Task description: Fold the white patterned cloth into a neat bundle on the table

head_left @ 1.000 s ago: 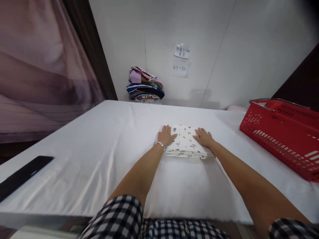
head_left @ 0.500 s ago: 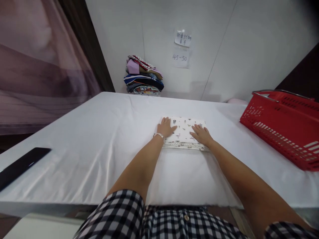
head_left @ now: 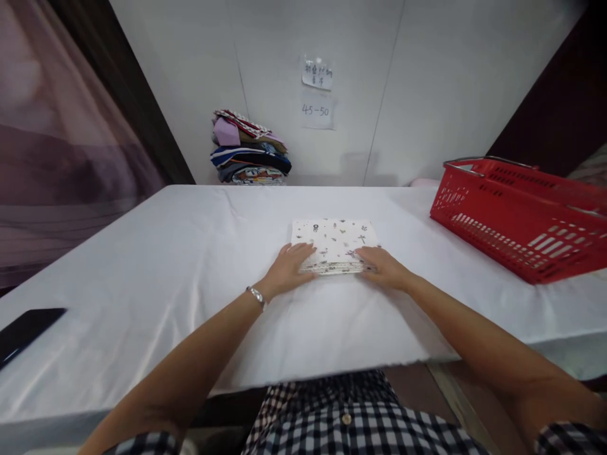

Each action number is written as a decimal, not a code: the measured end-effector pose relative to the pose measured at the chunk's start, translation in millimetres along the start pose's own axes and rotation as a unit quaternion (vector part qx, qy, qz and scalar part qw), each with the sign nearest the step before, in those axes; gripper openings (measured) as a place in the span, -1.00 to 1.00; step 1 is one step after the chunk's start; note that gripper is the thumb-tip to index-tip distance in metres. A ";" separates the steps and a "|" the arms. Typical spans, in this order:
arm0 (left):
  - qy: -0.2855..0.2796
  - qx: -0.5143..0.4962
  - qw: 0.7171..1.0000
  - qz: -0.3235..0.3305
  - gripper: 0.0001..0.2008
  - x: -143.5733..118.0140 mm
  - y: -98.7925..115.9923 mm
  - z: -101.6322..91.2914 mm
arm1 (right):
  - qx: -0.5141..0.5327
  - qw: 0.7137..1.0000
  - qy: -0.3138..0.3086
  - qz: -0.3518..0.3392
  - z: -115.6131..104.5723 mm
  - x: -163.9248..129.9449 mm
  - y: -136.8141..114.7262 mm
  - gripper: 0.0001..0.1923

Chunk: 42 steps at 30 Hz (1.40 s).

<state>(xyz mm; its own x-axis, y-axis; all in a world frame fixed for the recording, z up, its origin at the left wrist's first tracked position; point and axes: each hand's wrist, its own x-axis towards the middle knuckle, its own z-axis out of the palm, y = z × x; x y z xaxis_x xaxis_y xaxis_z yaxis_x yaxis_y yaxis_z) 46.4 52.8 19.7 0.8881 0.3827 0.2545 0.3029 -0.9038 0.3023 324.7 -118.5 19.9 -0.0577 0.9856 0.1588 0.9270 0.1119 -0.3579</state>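
Observation:
On the white-covered table lies a folded cloth [head_left: 334, 243], white with small dark plant prints, its several layers showing along the near edge. My left hand [head_left: 287, 270] holds its near left corner, fingers over the top and thumb against the layered edge. At the near right corner, my right hand [head_left: 385, 268] has a like hold, with the thumb low by the layers. Whether either thumb reaches underneath is hidden. A bracelet [head_left: 257, 296] circles my left wrist.
A red plastic basket [head_left: 502, 218] with metal handles stands at the right. Behind the table's far edge is a pile of folded fabrics [head_left: 251, 155]. A black phone-like slab [head_left: 28, 332] lies at the left. Paper notes [head_left: 317, 110] hang on the wall.
Both hands have gone from lying flat on top of the cloth to its near corners, thumbs now at the layered edge. The camera view has shifted to the right.

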 end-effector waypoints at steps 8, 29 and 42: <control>0.012 0.123 0.992 0.040 -0.42 -15.6 8.3 9.0 | -0.177 0.984 -0.020 -0.010 10.8 -9.3 0.7 -0.28; 0.046 0.164 0.985 -0.039 -0.36 -0.3 30.7 -30.6 | -0.279 0.959 0.042 0.035 -51.3 6.3 -22.8 -0.40; 0.222 -0.268 0.926 -0.147 -0.34 12.9 12.9 -144.3 | 0.179 0.962 0.202 0.049 -131.8 27.8 -32.3 -0.30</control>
<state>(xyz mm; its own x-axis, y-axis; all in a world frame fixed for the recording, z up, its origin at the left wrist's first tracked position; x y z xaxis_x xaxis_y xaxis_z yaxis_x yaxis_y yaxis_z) 11.9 73.7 159.5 0.5291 0.7458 0.4047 0.1881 -0.5681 0.8011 342.0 -111.4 157.1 0.2393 0.8724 0.4263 0.7296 0.1281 -0.6717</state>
